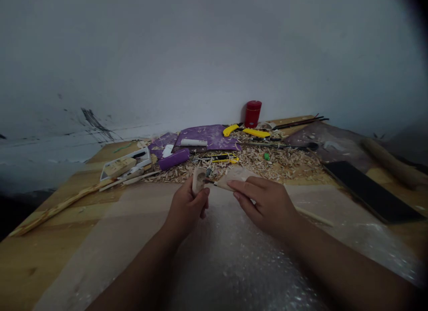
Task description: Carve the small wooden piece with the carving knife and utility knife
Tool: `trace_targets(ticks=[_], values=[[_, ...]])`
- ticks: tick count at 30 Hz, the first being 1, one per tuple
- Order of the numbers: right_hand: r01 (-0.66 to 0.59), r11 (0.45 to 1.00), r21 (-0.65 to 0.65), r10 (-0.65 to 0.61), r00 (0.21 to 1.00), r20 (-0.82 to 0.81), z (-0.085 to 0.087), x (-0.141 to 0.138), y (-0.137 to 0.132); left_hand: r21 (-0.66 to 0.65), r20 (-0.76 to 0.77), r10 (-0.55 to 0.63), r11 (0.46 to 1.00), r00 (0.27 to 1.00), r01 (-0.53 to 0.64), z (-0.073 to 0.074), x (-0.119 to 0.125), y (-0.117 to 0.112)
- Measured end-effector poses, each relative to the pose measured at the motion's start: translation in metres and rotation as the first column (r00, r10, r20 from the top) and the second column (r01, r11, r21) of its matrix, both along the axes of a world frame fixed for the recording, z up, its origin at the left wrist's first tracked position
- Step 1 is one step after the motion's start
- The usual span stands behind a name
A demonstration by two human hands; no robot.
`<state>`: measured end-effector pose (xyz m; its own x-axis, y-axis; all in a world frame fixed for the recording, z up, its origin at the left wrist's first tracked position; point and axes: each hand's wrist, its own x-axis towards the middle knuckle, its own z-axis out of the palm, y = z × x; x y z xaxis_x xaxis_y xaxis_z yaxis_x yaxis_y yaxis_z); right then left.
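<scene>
Wooden piece (197,184) in a clasping left hand (184,207), tool (222,186) in a pinching right hand (268,201), tip (207,180) at the piece's hollow (201,177).

A plain, pale grey wall (200,56) rises behind the far edge of the desk (60,248) and fills the upper half of the view. Beyond the desk's far left corner, black streaks (95,123) scar the wall, with small specks scattered about them, and a thin dark line (47,139) runs across it low down. The desk is yellowish wood, its grain showing in bands along the left edge. The light is dim and cool, a little brighter on the wall just above the far edge; the space outside the left edge sinks into deep shadow
</scene>
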<state>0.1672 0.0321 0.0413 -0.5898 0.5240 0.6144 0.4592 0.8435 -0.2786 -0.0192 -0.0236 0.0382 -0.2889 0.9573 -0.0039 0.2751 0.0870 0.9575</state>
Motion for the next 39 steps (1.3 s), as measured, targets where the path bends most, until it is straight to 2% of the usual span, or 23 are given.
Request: trace_targets(ticks=[6,12,14,21,29,35,39], values=[[0.024,0.995,0.092,-0.026,0.999,0.019,-0.003,0.001,0.001,-0.029,-0.104,0.019,0.999,0.994,-0.022,-0.004,-0.002,0.001],[0.054,0.993,0.108,-0.06,0.997,0.054,0.001,0.0,-0.006,-0.057,-0.346,-0.003,0.998,0.938,-0.018,-0.002,-0.004,0.001],[0.058,0.993,0.099,-0.064,0.996,0.064,0.002,-0.001,-0.009,-0.067,-0.385,-0.008,0.998,0.923,-0.019,0.0,-0.003,0.001],[0.055,0.993,0.101,-0.06,0.997,0.052,0.0,-0.004,-0.014,-0.083,-0.2,-0.04,0.996,0.979,0.024,0.003,-0.002,0.0],[0.065,0.983,0.173,-0.074,0.996,0.046,-0.006,-0.009,-0.016,-0.092,-0.087,-0.041,0.995,0.995,0.033,0.004,0.0,0.001],[0.057,0.997,0.055,-0.056,0.998,-0.018,-0.008,-0.012,-0.019,-0.064,0.003,-0.049,0.997,0.999,0.049,0.003,0.003,0.0],[0.098,0.976,0.194,-0.099,0.995,-0.005,-0.008,-0.015,-0.02,-0.104,0.021,-0.047,0.993,0.999,0.049,0.006,0.005,0.001]])
